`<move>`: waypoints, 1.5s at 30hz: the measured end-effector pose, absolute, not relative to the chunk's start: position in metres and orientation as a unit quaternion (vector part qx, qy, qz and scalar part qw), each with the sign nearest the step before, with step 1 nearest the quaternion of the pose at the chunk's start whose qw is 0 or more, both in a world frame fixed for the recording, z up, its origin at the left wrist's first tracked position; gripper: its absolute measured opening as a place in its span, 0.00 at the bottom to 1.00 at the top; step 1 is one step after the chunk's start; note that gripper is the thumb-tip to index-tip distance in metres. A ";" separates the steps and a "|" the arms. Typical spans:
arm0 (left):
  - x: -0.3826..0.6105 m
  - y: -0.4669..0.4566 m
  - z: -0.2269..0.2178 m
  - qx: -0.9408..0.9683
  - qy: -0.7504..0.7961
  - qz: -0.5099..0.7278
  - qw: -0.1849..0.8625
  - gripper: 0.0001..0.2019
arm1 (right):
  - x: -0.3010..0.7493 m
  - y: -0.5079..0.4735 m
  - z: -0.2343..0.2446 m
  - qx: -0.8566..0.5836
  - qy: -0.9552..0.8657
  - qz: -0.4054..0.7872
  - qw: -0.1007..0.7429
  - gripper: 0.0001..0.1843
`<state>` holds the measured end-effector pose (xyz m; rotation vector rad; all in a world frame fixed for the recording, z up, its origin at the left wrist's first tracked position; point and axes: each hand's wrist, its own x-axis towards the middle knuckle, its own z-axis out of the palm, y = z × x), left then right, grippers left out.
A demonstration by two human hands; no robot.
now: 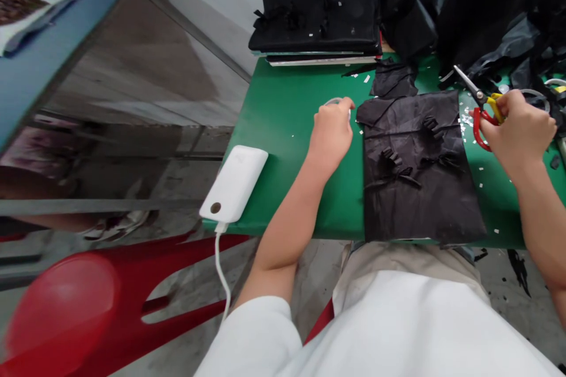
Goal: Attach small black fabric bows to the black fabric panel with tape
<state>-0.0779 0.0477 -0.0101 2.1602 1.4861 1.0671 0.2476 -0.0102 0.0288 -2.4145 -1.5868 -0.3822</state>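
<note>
My left hand (331, 132) is closed over a small clear thing, perhaps a roll of tape (335, 101), on the green table (283, 118). My right hand (519, 129) grips red and yellow scissors (480, 107), blades pointing up and left. Between the hands lies a flat black fabric sheet (420, 171) with several small black bows (400, 166) on it. A smaller black piece (393, 79) lies just behind it.
A white power bank (234, 182) with a cable (221, 271) sits at the table's left edge. A stack of black fabric (318, 12) and loose black cloth (477, 6) fill the back. Small white paper bits dot the table. A red stool (88, 312) stands at lower left.
</note>
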 end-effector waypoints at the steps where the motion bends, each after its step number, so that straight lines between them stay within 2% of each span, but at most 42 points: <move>1: -0.082 0.050 -0.014 0.752 0.550 0.342 0.123 0.12 | 0.251 -0.008 0.032 -0.843 -0.516 -0.125 0.088 0.21; 5: -0.082 0.049 -0.012 0.748 0.598 0.272 0.093 0.09 | 0.262 -0.006 0.034 -0.850 -0.523 -0.061 0.031 0.19; 8: -0.069 0.043 0.002 0.746 0.569 0.317 0.136 0.06 | 0.269 -0.008 0.027 -0.844 -0.536 -0.019 -0.022 0.18; 10: -0.060 0.039 0.011 0.756 0.531 0.347 0.161 0.05 | 0.276 -0.009 0.020 -0.829 -0.558 -0.011 -0.027 0.17; 13: -0.049 0.031 0.019 0.761 0.482 0.398 0.174 0.07 | 0.284 -0.012 0.011 -0.778 -0.626 -0.044 0.027 0.15; 15: -0.043 0.025 0.022 0.752 0.465 0.417 0.209 0.07 | 0.279 -0.016 0.011 -0.717 -0.681 -0.107 0.105 0.11; 18: -0.035 0.016 0.025 0.737 0.448 0.442 0.247 0.05 | 0.250 -0.027 0.018 -0.578 -0.773 -0.151 0.212 0.04; 20: -0.031 0.011 0.025 0.725 0.434 0.464 0.266 0.04 | 0.222 -0.037 0.023 -0.442 -0.847 -0.115 0.273 0.02; 22: -0.027 0.008 0.024 0.711 0.421 0.485 0.288 0.03 | 0.196 -0.047 0.022 -0.341 -0.895 -0.048 0.285 0.03; 24: -0.025 0.005 0.023 0.698 0.405 0.503 0.309 0.03 | 0.176 -0.055 0.017 -0.293 -0.910 -0.079 0.283 0.03; 33: -0.018 -0.004 0.024 0.645 0.358 0.530 0.418 0.03 | 0.160 -0.056 -0.006 -0.295 -0.918 -0.086 0.252 0.06; 40: -0.019 -0.005 0.022 0.628 0.354 0.491 0.489 0.05 | 0.168 -0.057 0.002 -0.275 -0.895 -0.084 0.340 0.01; 45: -0.018 -0.005 0.020 0.660 0.319 0.462 0.499 0.04 | 0.181 -0.059 0.006 -0.338 -0.857 -0.101 0.375 0.05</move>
